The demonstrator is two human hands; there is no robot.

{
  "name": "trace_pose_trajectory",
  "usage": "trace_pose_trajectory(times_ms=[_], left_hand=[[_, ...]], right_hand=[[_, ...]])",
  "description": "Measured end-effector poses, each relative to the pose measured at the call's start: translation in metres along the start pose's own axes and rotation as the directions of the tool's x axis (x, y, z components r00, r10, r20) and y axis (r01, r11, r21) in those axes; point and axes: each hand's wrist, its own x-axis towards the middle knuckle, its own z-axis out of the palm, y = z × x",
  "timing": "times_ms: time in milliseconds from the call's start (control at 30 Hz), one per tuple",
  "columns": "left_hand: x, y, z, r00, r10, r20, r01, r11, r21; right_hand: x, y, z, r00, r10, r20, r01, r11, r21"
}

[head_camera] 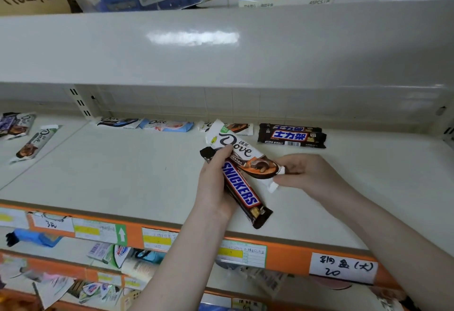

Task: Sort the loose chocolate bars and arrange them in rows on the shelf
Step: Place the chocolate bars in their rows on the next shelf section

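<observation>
At the far left of the shelf (pixel 122 163), two loose chocolate bars lie apart from the main group: one Dove bar (pixel 23 123) partly overlapped by a darker wrapper near the frame edge, and a second Dove bar (pixel 33 144) lying at an angle just in front of it. Along the back of the shelf, a white-and-black Dove bar (pixel 118 121) lies beside a light blue Dove bar (pixel 167 125), the two nearly end to end.

In the centre, the left hand (pixel 213 182) grips a Snickers bar (pixel 242 191), fingers curled around its upper half; the bar points diagonally down toward the shelf's orange front edge (pixel 290 251). The left thumb presses on a white Dove bar (pixel 243 153), which lies across the top of the Snickers bar. The right hand (pixel 304 173) pinches the right end of this same white Dove bar between thumb and fingers. Both bars are held just above the shelf surface.

Behind the hands, another bar (pixel 239 127) lies at the back, mostly hidden. To the right, two dark bars with blue-and-white lettering (pixel 292 136) lie side by side, touching, parallel to the back wall.

A handwritten white label (pixel 344 267) is fixed to the front edge at the right.
</observation>
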Motion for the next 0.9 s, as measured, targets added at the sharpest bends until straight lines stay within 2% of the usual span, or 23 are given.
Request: trace_pose_trajectory(times_ms=[67,133,233,333,500,633,733,800,900], left_hand=[[-0.003,0.003,-0.005,0.997,0.021,-0.079,-0.022,1.0,-0.002],[-0.005,0.007,-0.01,0.991,0.022,-0.133,-0.024,1.0,-0.016],[-0.008,0.01,-0.021,0.986,0.002,-0.166,-0.008,0.999,-0.035],[-0.009,0.016,-0.032,0.987,-0.016,-0.157,0.013,1.0,-0.025],[-0.01,0.031,-0.042,0.996,-0.068,-0.062,0.065,0.997,-0.043],[-0.007,0.039,-0.047,0.994,-0.1,-0.042,0.098,0.995,-0.027],[-0.003,0.047,-0.052,0.992,-0.112,-0.05,0.111,0.993,-0.025],[0.0,0.055,-0.057,0.991,-0.119,-0.058,0.115,0.991,-0.07],[0.004,0.068,-0.068,0.99,-0.126,-0.065,0.116,0.983,-0.14]], right_hand=[[0.003,0.0,-0.002,1.0,0.022,0.003,-0.022,1.0,0.0],[0.008,-0.001,0.003,1.0,0.018,-0.014,-0.019,0.997,-0.074],[0.014,-0.007,0.017,0.992,-0.126,-0.013,0.116,0.944,-0.307],[0.018,-0.015,0.034,0.965,-0.257,0.058,0.254,0.852,-0.458],[0.026,-0.025,0.049,0.933,-0.351,0.085,0.334,0.751,-0.57],[0.031,-0.029,0.054,0.875,-0.442,0.196,0.428,0.519,-0.74],[0.044,-0.029,0.051,0.808,-0.535,0.247,0.479,0.354,-0.803],[0.057,-0.029,0.047,0.788,-0.569,0.234,0.462,0.296,-0.836],[0.08,-0.024,0.041,0.793,-0.58,0.184,0.398,0.265,-0.878]])
